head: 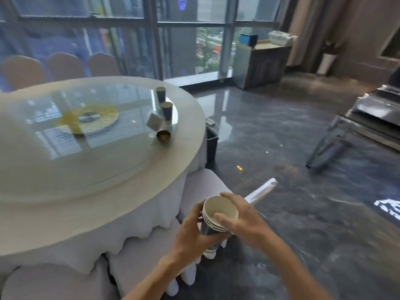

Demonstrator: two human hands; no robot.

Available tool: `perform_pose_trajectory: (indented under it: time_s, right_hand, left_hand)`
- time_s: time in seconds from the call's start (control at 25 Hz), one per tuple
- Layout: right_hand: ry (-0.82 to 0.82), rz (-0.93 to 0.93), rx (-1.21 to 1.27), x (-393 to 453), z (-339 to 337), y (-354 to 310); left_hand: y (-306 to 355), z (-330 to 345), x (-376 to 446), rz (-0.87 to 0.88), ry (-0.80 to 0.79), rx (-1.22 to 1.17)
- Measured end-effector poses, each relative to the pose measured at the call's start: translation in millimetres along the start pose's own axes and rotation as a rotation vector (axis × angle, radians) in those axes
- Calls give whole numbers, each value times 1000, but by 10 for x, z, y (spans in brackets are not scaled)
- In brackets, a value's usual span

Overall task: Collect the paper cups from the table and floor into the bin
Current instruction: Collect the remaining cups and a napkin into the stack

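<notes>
A stack of nested paper cups (218, 213), dark outside and white inside, is held low in front of me. My left hand (192, 230) wraps around the stack's side. My right hand (240, 217) grips the top cup's rim, thumb inside. Two more dark paper cups stand upright on the glass turntable: one (161, 94) farther back, one (167, 110) nearer. A dark bin (211, 146) stands on the floor behind the table's right edge, partly hidden by the tablecloth.
The round table (65, 213) carries a white cloth and a glass turntable (54, 152), with a small brass bowl (163, 135) and a tilted card holder (154, 123). Covered chairs (201, 187) stand close by. A white rolled item (263, 189) lies on the dark glossy floor. A metal cart (368, 118) stands right.
</notes>
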State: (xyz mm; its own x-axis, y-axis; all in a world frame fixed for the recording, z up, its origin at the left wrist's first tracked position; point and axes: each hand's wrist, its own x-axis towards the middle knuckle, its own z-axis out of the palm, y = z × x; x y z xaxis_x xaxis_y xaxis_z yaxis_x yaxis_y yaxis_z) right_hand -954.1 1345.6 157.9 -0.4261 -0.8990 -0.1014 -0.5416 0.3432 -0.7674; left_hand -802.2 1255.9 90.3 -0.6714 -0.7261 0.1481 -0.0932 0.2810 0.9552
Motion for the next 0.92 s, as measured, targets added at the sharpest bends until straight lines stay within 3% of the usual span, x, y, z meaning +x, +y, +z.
perform_pose_trajectory:
  time_s: [0.32,0.56,0.84,0.92]
  right_hand:
    - [-189,-187,-33,1624,-640,710]
    - [-252,-238,-97,2681,-1219,1265]
    - [-429,-337,41,3823,-1725,1826]
    - [-521,-381,63,4136,-1878,2013]
  left_hand:
    - [-253,646,1290,-69,247,37]
    - [-338,1277,2378,-125,326,65]
    - [-421,1906,3197,-241,452,130]
    - [-438,2190,3391,-289,555,186]
